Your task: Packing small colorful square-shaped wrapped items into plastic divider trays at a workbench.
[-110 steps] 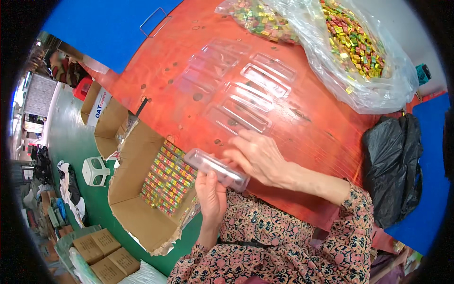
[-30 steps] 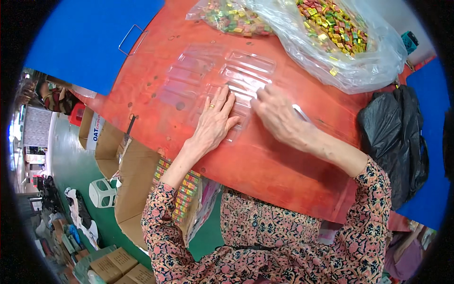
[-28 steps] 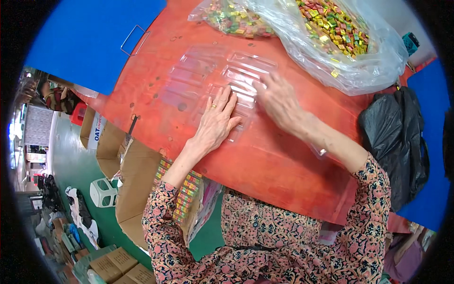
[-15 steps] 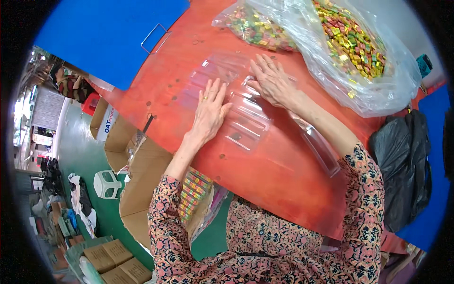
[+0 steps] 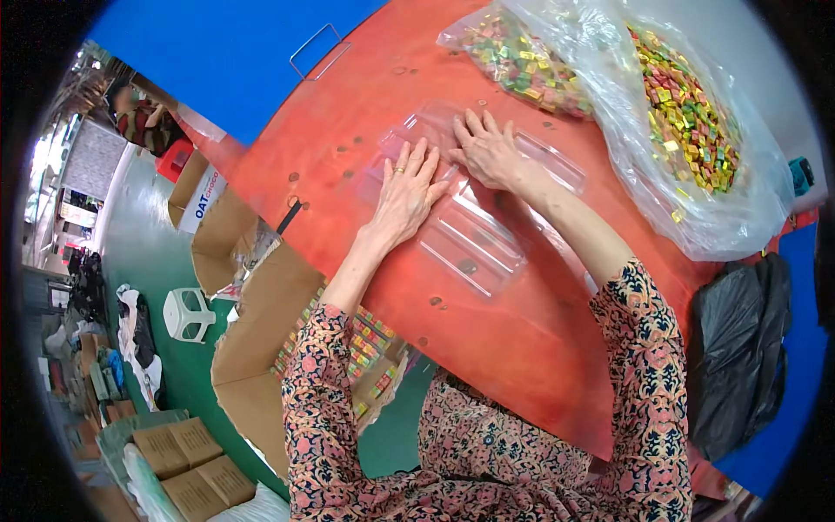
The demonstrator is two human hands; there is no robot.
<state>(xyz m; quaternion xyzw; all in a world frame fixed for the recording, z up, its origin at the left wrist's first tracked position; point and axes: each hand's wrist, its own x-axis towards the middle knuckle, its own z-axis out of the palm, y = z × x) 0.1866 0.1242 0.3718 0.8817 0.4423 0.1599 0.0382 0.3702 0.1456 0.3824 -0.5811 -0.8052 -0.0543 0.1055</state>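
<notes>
Head view showed the left hand (image 5: 409, 191) and right hand (image 5: 487, 150) both open, palms flat on clear plastic trays (image 5: 470, 239) spread over the red table (image 5: 339, 174), trays lying under and just nearer than the fingers.

The red table (image 5: 365, 113) carried clear plastic trays (image 5: 474, 244) near its middle, and two clear bags of coloured candies (image 5: 687, 122) lay at its far edge.

Two clear bags of colourful sweets (image 5: 687, 113) are seen at the far side of the red bench (image 5: 348, 165). A black bag (image 5: 739, 348) is hung at its right. Open cardboard boxes (image 5: 252, 331) and a white stool (image 5: 187, 313) are placed on the green floor (image 5: 130, 252).
</notes>
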